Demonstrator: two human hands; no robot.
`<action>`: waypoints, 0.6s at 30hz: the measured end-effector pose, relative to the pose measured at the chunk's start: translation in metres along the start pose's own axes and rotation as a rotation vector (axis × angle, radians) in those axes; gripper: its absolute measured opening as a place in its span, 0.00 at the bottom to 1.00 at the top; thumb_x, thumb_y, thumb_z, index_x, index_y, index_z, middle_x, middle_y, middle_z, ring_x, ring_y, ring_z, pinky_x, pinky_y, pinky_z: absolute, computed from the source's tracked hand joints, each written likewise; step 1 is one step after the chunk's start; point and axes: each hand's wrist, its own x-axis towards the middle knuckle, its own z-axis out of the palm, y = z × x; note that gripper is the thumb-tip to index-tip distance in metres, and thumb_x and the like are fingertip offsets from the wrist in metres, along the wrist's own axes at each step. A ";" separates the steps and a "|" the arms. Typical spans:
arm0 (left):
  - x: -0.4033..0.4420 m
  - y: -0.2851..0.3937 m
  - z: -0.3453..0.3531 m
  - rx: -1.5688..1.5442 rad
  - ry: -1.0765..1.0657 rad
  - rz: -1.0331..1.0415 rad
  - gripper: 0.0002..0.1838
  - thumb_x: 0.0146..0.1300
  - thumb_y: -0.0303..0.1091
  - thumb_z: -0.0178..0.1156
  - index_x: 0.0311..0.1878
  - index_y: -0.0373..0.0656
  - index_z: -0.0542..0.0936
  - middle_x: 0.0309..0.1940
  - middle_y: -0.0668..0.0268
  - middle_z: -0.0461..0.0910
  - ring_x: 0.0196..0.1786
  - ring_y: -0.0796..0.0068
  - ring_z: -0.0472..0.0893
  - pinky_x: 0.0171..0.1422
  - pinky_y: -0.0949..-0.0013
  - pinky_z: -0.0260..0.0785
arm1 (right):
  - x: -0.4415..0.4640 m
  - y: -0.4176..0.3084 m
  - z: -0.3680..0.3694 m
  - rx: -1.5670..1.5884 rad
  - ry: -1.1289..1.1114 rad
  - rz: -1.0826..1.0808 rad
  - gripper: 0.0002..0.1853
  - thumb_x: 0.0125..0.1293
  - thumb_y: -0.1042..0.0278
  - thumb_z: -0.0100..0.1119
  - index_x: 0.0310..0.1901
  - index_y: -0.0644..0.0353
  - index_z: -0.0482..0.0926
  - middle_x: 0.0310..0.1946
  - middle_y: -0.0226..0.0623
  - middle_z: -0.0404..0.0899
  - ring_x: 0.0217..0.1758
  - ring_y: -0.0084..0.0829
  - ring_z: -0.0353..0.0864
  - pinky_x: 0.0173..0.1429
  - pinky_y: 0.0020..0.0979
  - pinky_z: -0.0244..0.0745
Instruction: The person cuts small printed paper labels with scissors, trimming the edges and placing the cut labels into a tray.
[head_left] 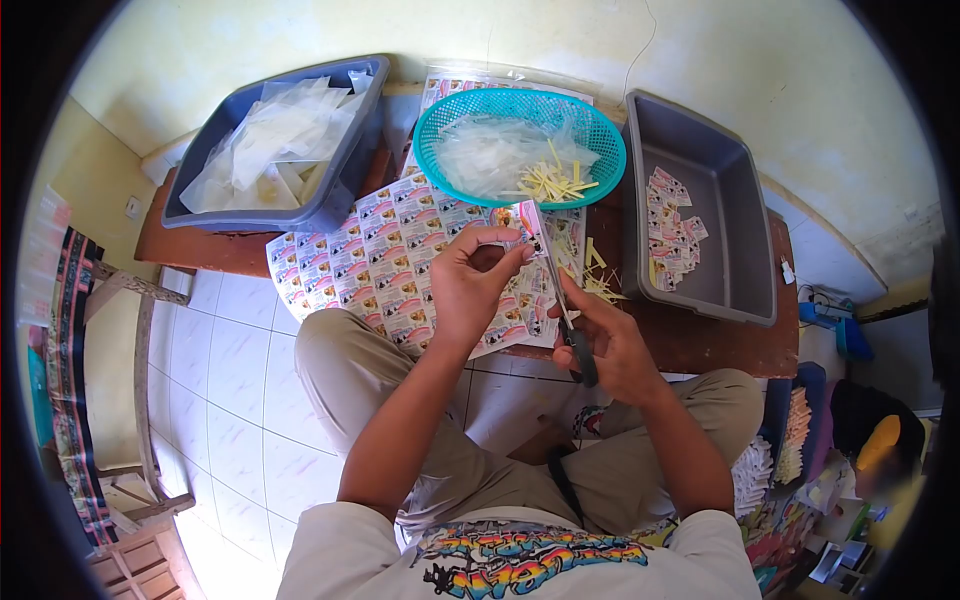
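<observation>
Between thumb and fingers, my left hand (pixel 472 285) pinches a small printed label (pixel 522 222). My right hand (pixel 612 340) has its fingers in the dark handles of a pair of scissors (pixel 562 292), whose blades lie along the label's right edge. Beneath both hands, printed label sheets (pixel 385 265) spread over the low brown table (pixel 690 338). Just beyond the label stands a teal basket (pixel 432 172) with clear plastic pieces and thin yellowish strips. More strips (pixel 600 275) lie on the table right of the sheets.
A grey tub (pixel 350 165) of translucent plastic bags stands at the left. At the right, another grey tub (pixel 735 230) holds cut labels (pixel 672 228). A wall rises behind the table. Another person (pixel 890 450) is partly visible at the far right, near stacked items.
</observation>
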 end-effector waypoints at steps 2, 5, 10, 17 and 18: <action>0.000 0.000 -0.001 -0.001 -0.001 -0.001 0.10 0.66 0.20 0.75 0.49 0.36 0.86 0.39 0.62 0.90 0.42 0.78 0.90 0.46 0.75 0.83 | 0.000 0.000 0.001 -0.004 -0.002 -0.018 0.50 0.63 0.77 0.78 0.85 0.51 0.62 0.60 0.36 0.76 0.54 0.22 0.79 0.57 0.26 0.86; 0.000 0.000 -0.001 0.008 -0.007 0.009 0.10 0.66 0.20 0.75 0.49 0.36 0.86 0.40 0.63 0.90 0.43 0.78 0.90 0.46 0.75 0.83 | 0.001 0.000 0.001 -0.010 0.003 -0.005 0.50 0.63 0.78 0.79 0.85 0.51 0.62 0.60 0.36 0.76 0.53 0.21 0.79 0.56 0.25 0.86; 0.000 -0.001 0.000 0.020 -0.008 -0.005 0.10 0.66 0.19 0.75 0.48 0.36 0.86 0.41 0.63 0.90 0.44 0.76 0.90 0.47 0.75 0.84 | 0.001 -0.001 0.002 -0.002 0.003 0.002 0.51 0.63 0.78 0.78 0.85 0.52 0.61 0.60 0.36 0.75 0.52 0.21 0.78 0.56 0.24 0.85; -0.001 -0.001 0.001 0.000 -0.019 -0.011 0.10 0.66 0.19 0.74 0.49 0.35 0.86 0.41 0.61 0.90 0.45 0.74 0.91 0.49 0.73 0.85 | 0.002 -0.001 0.003 0.002 0.007 -0.002 0.51 0.63 0.78 0.79 0.85 0.53 0.61 0.60 0.36 0.75 0.54 0.21 0.78 0.57 0.25 0.85; -0.001 -0.001 0.001 0.000 -0.020 -0.013 0.10 0.66 0.19 0.74 0.49 0.34 0.86 0.42 0.60 0.90 0.45 0.74 0.91 0.49 0.73 0.85 | 0.002 0.000 0.002 0.002 0.008 -0.001 0.51 0.63 0.78 0.79 0.85 0.53 0.61 0.60 0.36 0.75 0.54 0.21 0.78 0.57 0.25 0.85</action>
